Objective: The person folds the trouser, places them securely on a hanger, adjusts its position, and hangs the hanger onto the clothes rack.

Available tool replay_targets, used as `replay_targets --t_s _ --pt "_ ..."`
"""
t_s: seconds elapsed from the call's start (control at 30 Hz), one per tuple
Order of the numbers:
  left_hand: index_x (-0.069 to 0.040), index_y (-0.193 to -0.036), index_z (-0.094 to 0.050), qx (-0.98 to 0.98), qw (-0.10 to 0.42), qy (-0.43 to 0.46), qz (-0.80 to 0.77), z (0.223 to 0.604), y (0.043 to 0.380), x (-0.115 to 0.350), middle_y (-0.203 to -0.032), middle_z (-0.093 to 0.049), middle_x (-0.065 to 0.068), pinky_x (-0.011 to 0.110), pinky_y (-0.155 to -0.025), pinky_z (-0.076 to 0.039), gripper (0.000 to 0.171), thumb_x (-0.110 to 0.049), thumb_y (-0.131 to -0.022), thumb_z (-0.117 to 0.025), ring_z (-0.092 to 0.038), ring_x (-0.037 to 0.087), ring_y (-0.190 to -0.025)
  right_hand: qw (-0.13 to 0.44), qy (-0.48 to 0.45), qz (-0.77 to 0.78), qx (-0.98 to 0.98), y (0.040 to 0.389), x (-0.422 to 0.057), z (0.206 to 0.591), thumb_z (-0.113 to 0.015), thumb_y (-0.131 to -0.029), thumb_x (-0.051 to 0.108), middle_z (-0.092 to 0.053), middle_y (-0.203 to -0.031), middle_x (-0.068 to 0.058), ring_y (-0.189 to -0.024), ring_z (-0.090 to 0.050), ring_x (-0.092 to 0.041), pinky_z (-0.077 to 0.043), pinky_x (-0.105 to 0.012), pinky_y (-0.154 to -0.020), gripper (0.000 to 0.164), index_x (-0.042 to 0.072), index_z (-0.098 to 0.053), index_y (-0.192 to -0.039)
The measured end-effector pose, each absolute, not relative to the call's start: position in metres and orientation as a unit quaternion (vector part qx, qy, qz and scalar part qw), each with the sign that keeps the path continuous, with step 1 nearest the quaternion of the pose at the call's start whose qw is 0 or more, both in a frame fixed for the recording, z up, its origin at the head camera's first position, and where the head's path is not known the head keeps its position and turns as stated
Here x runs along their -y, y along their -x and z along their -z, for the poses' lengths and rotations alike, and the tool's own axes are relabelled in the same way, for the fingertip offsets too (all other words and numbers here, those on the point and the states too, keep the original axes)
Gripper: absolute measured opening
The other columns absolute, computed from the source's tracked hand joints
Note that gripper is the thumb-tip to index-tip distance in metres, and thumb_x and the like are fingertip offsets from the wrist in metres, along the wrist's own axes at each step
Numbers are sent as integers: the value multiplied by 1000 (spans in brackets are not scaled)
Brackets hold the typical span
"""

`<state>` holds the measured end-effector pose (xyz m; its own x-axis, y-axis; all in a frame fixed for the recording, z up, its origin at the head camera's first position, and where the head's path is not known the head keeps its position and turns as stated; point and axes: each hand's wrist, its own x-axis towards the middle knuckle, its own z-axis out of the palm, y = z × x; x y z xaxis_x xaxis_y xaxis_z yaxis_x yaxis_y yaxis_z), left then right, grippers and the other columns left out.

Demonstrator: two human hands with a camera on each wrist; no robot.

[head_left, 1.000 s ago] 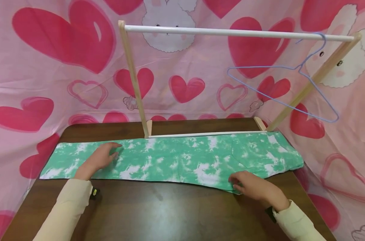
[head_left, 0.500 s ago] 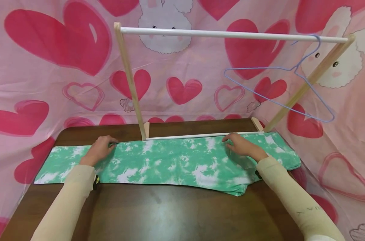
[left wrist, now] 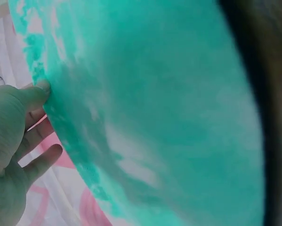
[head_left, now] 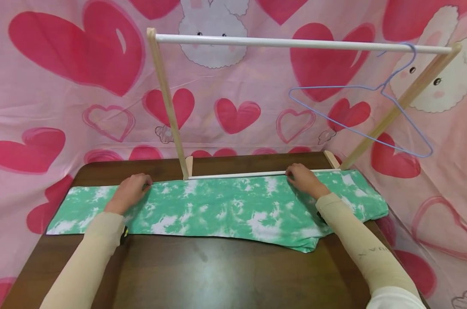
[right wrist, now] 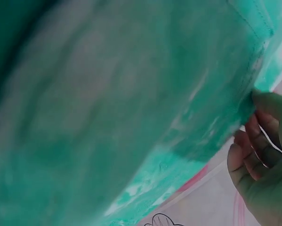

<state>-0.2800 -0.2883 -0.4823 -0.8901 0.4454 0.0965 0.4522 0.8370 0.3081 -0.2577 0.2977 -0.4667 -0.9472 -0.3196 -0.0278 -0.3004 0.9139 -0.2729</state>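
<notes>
A pair of green-and-white tie-dye trousers (head_left: 221,206), folded lengthwise, lies across the table in a long strip. At its far edge, left of the rack, my left hand (head_left: 130,192) pinches the cloth. My right hand (head_left: 305,180) pinches the same far edge farther right, beside the rack's low bar. In the left wrist view, the thumb of the left hand (left wrist: 11,132) lies on the fabric's border. The right wrist view has the thumb and index finger of the right hand (right wrist: 265,165) on the cloth's edge, near a stitched seam. A near corner of the trousers is rumpled.
Behind the trousers stands a rack with wooden posts and a white top rail (head_left: 256,41). A blue hanger (head_left: 333,87) hangs near the rail's right end. The dark wooden table (head_left: 202,274) extends in front, and a pink heart-patterned curtain (head_left: 233,146) surrounds it.
My right hand has moved from the trousers' near edge to the far edge and now pinches it. My left hand has shifted slightly toward the far edge. The near corner has become rumpled.
</notes>
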Motion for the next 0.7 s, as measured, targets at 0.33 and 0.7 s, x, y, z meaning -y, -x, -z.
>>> replay_targets --t_s 0.33,0.7 --pt "0 -102 -71 963 36 209 165 471 280 285 -94 -69 16 57 -86 -55 15 0 -88 -76 -66 35 -87 42 111 167 -979 259 -301 469 -65 -98 5 -61 -94 -13 -87 -59 -27 -52 -48 -81 5 0 -64 -98" --pt "2 -100 -70 964 4 189 186 490 287 284 -96 -67 21 61 -84 -53 11 6 -90 -68 -65 40 -92 43 91 191 -976 260 -301 473 -64 -99 4 -60 -95 -16 -88 -58 -29 -52 -47 -80 5 -1 -64 -98"
